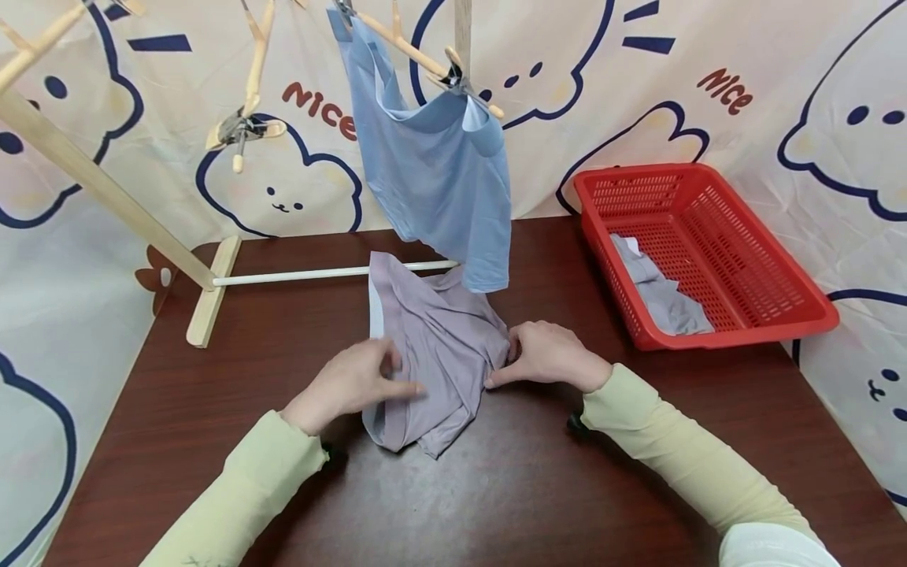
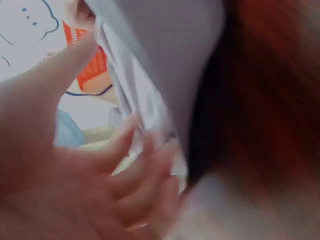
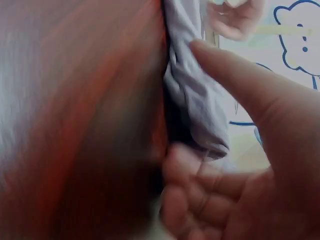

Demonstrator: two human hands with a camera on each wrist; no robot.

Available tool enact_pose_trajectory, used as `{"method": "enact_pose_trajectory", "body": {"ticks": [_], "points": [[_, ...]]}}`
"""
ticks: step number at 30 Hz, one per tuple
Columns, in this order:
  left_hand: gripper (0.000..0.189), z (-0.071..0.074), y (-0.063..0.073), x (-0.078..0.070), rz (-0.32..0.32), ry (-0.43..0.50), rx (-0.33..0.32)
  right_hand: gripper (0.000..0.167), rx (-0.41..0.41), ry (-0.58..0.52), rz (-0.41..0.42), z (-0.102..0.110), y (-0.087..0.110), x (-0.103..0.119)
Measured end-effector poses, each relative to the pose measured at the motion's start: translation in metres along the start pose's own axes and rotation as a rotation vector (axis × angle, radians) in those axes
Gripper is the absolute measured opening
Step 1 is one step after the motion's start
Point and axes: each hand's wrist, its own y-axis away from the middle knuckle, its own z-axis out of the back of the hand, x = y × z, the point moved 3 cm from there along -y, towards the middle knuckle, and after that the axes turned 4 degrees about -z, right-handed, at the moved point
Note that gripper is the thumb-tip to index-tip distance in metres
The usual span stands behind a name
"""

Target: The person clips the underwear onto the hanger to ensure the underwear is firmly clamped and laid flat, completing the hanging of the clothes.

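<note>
A pair of mauve-grey underpants (image 1: 442, 346) lies rumpled on the dark wooden table (image 1: 453, 504), its waistband toward the left with a pale inner side showing. Over that waistband side is my left hand (image 1: 357, 382), thumb and fingers spread apart and slightly blurred. My right hand (image 1: 546, 356) is at the opposite edge of the cloth, its thumb touching the fabric (image 3: 192, 85). In the right wrist view a gap stands between the right thumb and the loosely bent fingers (image 3: 180, 167). Whether the left fingertips touch the cloth is hard to tell.
Blue underpants (image 1: 439, 157) hang from a clipped wooden hanger (image 1: 407, 47) above the table. A wooden rack (image 1: 106, 189) with a white bottom bar (image 1: 298, 276) stands behind. At the right, a red basket (image 1: 751, 342) holds grey cloth (image 1: 666, 299). Another clip (image 1: 237, 130) hangs at left.
</note>
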Motion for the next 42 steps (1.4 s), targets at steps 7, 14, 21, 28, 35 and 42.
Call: {"method": "enact_pose_trajectory", "body": {"ticks": [7,14,21,28,35,42], "points": [[0.033,-0.006,0.012,-0.014,-0.096,-0.131,0.123,0.007,0.009,-0.340,0.293,-0.005,-0.001,0.010],[0.009,-0.011,0.015,-0.021,-0.236,-0.101,0.162,0.011,0.079,-1.048,0.156,0.001,-0.002,0.010],[0.034,-0.019,0.019,-0.028,-0.358,-0.137,0.158,0.017,-0.224,-1.053,0.090,0.016,-0.005,0.000],[0.012,-0.004,0.012,-0.020,-0.376,0.006,0.022,0.039,-0.271,-0.829,0.109,0.023,-0.002,-0.009],[0.013,-0.007,0.012,-0.019,-0.386,0.036,-0.002,0.027,-0.104,-0.094,0.530,-0.011,0.015,0.012],[0.049,-0.015,0.022,-0.029,-0.447,-0.014,0.076,0.008,0.041,0.023,0.564,0.006,0.030,0.014]]}}
